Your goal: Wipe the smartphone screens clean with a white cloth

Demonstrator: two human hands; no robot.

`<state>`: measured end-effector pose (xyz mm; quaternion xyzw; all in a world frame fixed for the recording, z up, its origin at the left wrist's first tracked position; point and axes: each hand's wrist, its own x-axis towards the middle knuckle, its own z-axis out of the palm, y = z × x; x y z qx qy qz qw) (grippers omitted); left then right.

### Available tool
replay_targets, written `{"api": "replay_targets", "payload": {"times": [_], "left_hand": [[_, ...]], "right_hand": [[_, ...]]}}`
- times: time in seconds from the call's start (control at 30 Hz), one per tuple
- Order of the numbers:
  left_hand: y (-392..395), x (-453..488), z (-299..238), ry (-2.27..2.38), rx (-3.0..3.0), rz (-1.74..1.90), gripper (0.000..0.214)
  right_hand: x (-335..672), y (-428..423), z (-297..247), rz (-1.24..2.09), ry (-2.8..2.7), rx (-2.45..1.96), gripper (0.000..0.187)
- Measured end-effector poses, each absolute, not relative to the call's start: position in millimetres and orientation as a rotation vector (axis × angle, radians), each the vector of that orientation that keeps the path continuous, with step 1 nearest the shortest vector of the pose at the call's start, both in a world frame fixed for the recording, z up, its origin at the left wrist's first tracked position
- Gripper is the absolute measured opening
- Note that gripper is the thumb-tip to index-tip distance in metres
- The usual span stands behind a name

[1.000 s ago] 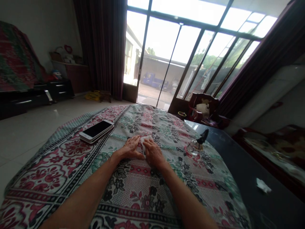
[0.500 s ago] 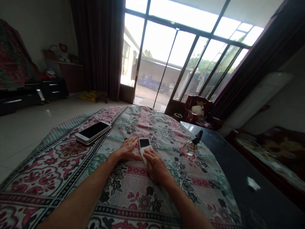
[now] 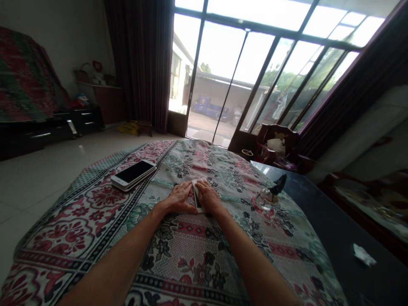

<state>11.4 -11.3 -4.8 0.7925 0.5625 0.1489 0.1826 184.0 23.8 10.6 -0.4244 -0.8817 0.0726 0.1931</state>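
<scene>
"What's between the hands?"

"A white cloth [image 3: 193,187] around a dark-faced phone [image 3: 198,200], on a floral bedspread [image 3: 194,265]."

"And the grip?"

"The left hand [image 3: 180,198] and right hand [image 3: 207,197] press in from either side, unclenched. Whether they truly grasp it, I can't tell."

"Nearby?"

"A stack of white phones [image 3: 133,174] lies off to the left. A glass ornament [image 3: 266,199] stands to the right, beside a dark tabletop [image 3: 321,229]."

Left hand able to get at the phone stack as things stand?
Likely yes. The left hand rests on the floral cloth beside the phone stack, with only cloth between them and nothing standing in the way. It would first have to leave the white wipe.
</scene>
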Motion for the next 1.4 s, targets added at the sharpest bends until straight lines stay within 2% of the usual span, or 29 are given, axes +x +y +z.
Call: {"api": "replay_targets", "payload": {"times": [0.2, 0.57, 0.7, 0.9, 1.23, 1.4], "left_hand": [[-13, 14, -2, 1.597, 2.238, 0.411, 0.119], [-13, 9, -8, 1.547, 2.272, 0.558, 0.113], [-12, 7, -6, 1.496, 2.277, 0.592, 0.1], [-18, 15, -1, 1.514, 2.314, 0.635, 0.062], [-21, 17, 7, 1.525, 2.207, 0.842, 0.061], [-34, 52, 13, 1.534, 2.275, 0.782, 0.067]], "right_hand": [[177, 33, 12, 0.158, -2.47, -1.306, 0.031], [186, 21, 10, 0.051, -2.341, -1.506, 0.031], [208, 18, 6, 0.012, -2.254, -1.518, 0.032], [224, 29, 6, 0.016, -2.256, -1.567, 0.03], [230, 38, 12, 0.064, -2.032, -1.856, 0.036], [234, 35, 9, 0.045, -1.998, -1.828, 0.033]]}}
